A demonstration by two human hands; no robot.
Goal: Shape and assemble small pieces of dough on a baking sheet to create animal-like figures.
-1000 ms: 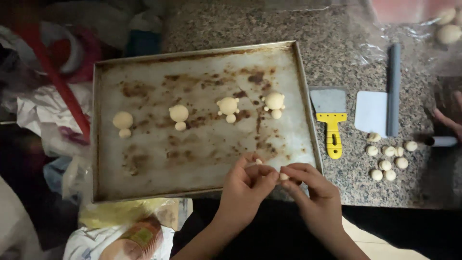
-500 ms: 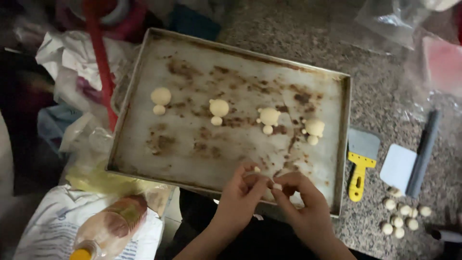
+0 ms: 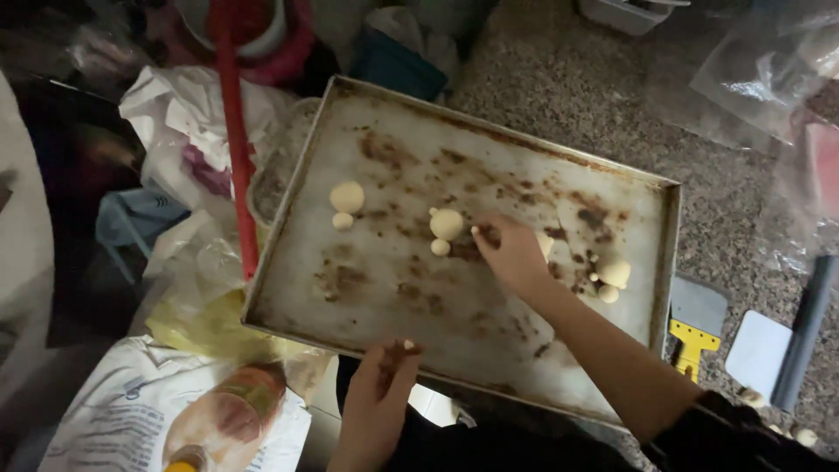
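Observation:
A stained metal baking tray (image 3: 393,293) lies on a granite counter and carries several pale dough figures, each a larger ball with a small ball below it. My right hand (image 3: 511,253) reaches over the tray. Its fingertips pinch a tiny dough bit (image 3: 476,232) right beside the second figure (image 3: 446,224). The hand partly hides a third figure (image 3: 547,245). The first figure (image 3: 347,197) sits to the left and another (image 3: 614,273) to the right. My left hand (image 3: 384,385) rests at the tray's near rim, fingers pinched on a small pale dough bit (image 3: 408,345).
A yellow-handled scraper (image 3: 693,330), a white scraper (image 3: 759,351) and a grey rod (image 3: 806,328) lie right of the tray. Small dough balls (image 3: 804,435) sit at the bottom right. A red pole (image 3: 232,131), plastic bags (image 3: 188,122) and a printed sack (image 3: 166,419) crowd the left side.
My hands were together at the tray's near edge. The right hand has since reached out to the second dough figure; the left stayed near the rim. The view shifted left and closer.

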